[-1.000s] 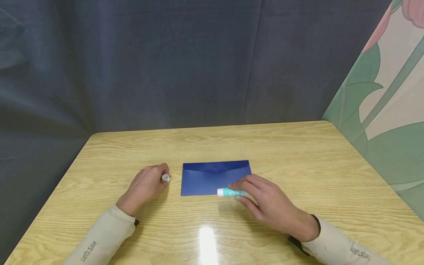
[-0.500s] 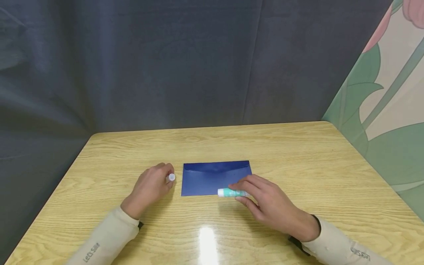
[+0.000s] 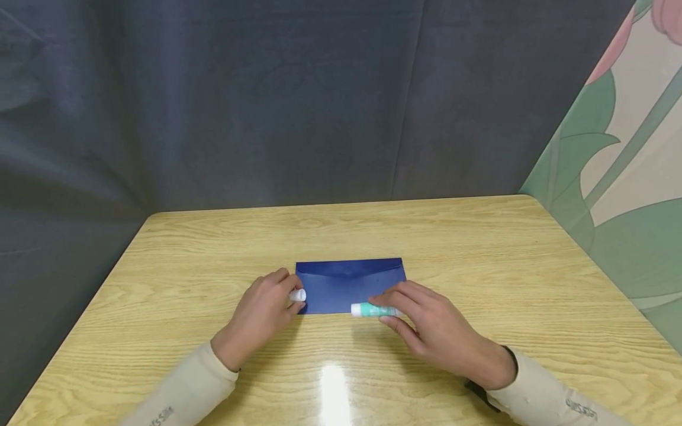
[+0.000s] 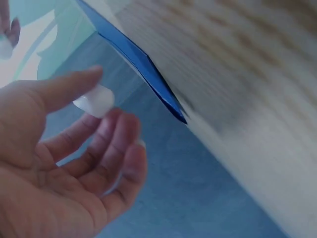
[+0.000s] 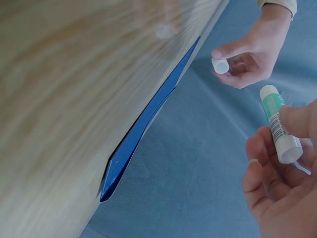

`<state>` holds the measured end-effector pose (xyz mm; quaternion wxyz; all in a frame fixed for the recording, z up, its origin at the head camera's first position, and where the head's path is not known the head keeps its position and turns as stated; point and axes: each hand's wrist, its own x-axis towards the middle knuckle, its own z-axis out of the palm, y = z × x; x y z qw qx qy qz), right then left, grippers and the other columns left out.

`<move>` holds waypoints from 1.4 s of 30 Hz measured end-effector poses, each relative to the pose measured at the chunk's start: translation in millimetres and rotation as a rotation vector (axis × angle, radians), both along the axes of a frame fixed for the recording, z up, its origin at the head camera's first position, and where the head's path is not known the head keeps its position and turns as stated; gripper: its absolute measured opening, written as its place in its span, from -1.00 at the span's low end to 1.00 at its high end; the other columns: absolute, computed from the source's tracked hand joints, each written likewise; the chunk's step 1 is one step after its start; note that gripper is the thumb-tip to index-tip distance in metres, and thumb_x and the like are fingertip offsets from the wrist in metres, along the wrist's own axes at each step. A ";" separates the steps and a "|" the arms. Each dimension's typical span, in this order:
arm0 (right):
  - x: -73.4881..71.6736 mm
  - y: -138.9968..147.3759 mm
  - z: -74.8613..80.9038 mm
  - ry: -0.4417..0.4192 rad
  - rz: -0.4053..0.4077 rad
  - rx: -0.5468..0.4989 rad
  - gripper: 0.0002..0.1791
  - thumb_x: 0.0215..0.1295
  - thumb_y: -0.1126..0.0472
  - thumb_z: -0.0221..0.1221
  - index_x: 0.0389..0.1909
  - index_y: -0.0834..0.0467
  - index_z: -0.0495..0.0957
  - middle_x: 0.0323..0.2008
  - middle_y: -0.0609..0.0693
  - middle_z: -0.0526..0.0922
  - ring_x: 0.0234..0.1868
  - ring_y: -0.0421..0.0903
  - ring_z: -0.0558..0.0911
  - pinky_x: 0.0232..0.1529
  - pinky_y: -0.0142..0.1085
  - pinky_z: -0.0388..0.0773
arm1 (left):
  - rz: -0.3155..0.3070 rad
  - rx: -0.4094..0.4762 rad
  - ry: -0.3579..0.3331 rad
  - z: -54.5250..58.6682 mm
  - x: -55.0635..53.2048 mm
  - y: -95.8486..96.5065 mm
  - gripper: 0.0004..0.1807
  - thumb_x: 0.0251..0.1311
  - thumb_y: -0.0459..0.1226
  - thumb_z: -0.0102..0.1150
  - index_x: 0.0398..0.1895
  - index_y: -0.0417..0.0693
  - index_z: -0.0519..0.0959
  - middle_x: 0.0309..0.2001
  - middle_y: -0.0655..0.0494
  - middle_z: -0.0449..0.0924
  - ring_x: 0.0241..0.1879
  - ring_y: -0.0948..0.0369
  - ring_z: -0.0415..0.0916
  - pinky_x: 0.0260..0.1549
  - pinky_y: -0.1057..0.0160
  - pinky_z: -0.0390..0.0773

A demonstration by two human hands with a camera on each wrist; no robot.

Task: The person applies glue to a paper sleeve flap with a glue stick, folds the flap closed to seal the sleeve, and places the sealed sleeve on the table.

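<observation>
My left hand [image 3: 264, 312] pinches a small white cap [image 3: 298, 295] between thumb and fingers, over the left edge of a blue envelope [image 3: 341, 291]. In the left wrist view the cap [image 4: 95, 101] shows between thumb and fingertips. With thumb and fingers my right hand [image 3: 434, 325] holds a glue stick [image 3: 367, 309], white with a green label, its end pointing left at the envelope's lower edge. The right wrist view shows the glue stick [image 5: 277, 119] lengthwise and the cap's [image 5: 220, 66] round opening facing it. The envelope lies flat, its flap along the far side.
The wooden table [image 3: 224, 236] spreads around the envelope on all sides. Behind it hangs a dark grey curtain [image 3: 288, 100]. A wall with a painted flower pattern [image 3: 639, 177] stands at the right.
My left hand has moved right with the cap, from beside the envelope to over its left edge, nearer the glue stick. The right hand has stayed nearly still.
</observation>
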<state>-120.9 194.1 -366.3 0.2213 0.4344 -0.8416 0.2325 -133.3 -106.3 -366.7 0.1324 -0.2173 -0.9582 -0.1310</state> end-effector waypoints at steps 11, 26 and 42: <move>0.6 -0.7 -0.3 0.006 -0.003 0.000 -0.78 0.47 0.06 0.13 0.02 -0.02 0.62 -0.09 -0.19 0.64 -0.09 -0.26 0.62 -0.12 -0.38 0.57 | -0.071 0.021 0.008 2.2 14.6 17.0 -0.71 -0.10 -0.15 0.59 -0.33 -0.04 0.71 -0.39 0.24 0.55 -0.42 0.34 0.43 -0.33 0.27 0.52; 1.0 0.1 1.0 -0.021 -0.010 0.013 -0.77 0.40 0.10 0.21 0.03 -0.05 0.61 -0.06 -0.21 0.64 -0.05 -0.27 0.62 -0.10 -0.36 0.60 | -0.163 0.146 0.066 3.5 22.8 38.6 -0.74 -0.05 -0.15 0.55 -0.28 0.03 0.70 -0.34 0.24 0.74 -0.40 0.33 0.60 -0.33 0.31 0.49; 0.6 -1.0 0.2 -0.002 0.004 -0.001 -0.79 0.41 0.10 0.20 0.01 -0.03 0.62 -0.08 -0.20 0.64 -0.08 -0.26 0.63 -0.11 -0.35 0.60 | -0.236 0.230 0.114 4.8 27.7 47.3 -0.73 0.01 -0.08 0.49 -0.25 0.03 0.73 -0.44 0.28 0.66 -0.45 0.37 0.48 -0.39 0.44 0.36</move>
